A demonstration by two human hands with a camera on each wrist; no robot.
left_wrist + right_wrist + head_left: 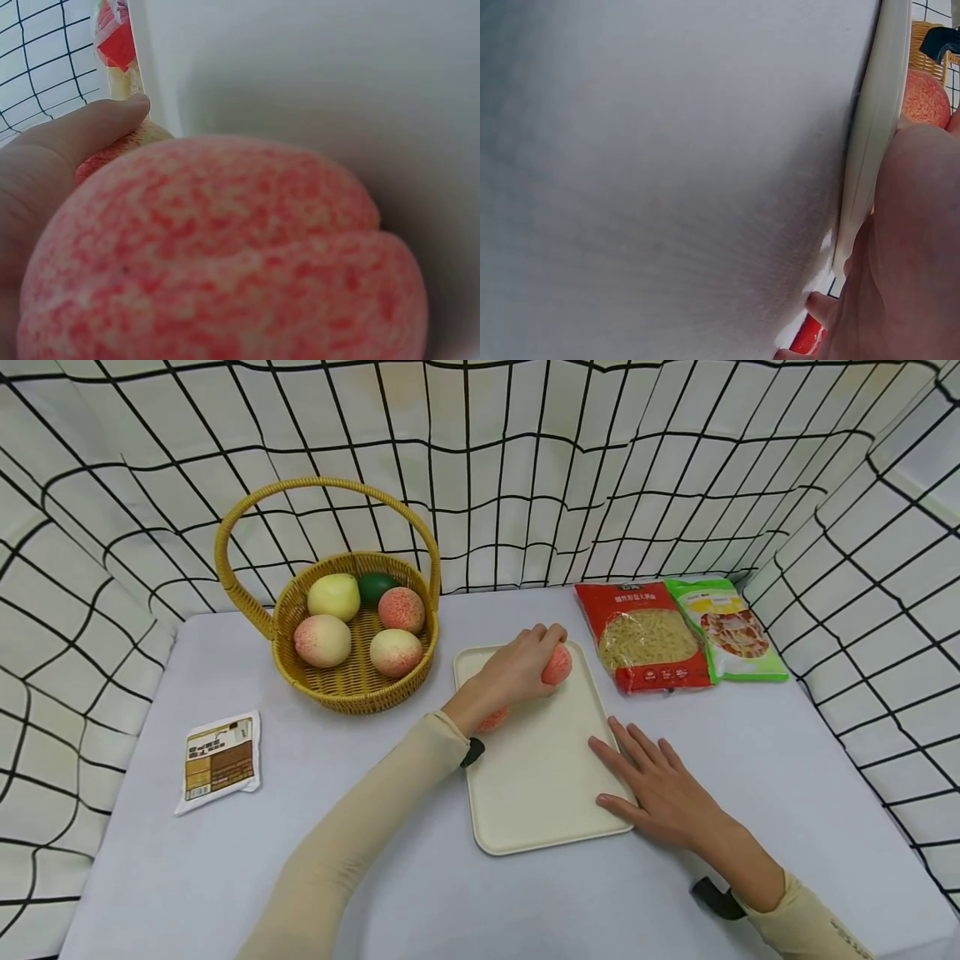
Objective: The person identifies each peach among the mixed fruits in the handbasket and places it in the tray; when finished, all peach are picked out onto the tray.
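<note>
My left hand [521,667] grips a pink speckled peach [557,665] over the far end of a cream rectangular tray [551,793]. A second peach [493,718] lies on the tray under my left wrist, partly hidden. In the left wrist view that peach [225,255] fills the foreground, while the thumb lies along the gripped peach [112,154] behind it. My right hand [660,789], fingers spread and straight, rests on the tray's right edge. The right wrist view has the tray's side [874,127] next to the palm.
A yellow wicker basket [360,700] with a tall handle holds several fruits at the back left. A white and brown packet [221,760] lies at the left. Red [648,639] and green [738,635] food bags lie at the back right. Black netting [465,460] over white sheeting encloses the table.
</note>
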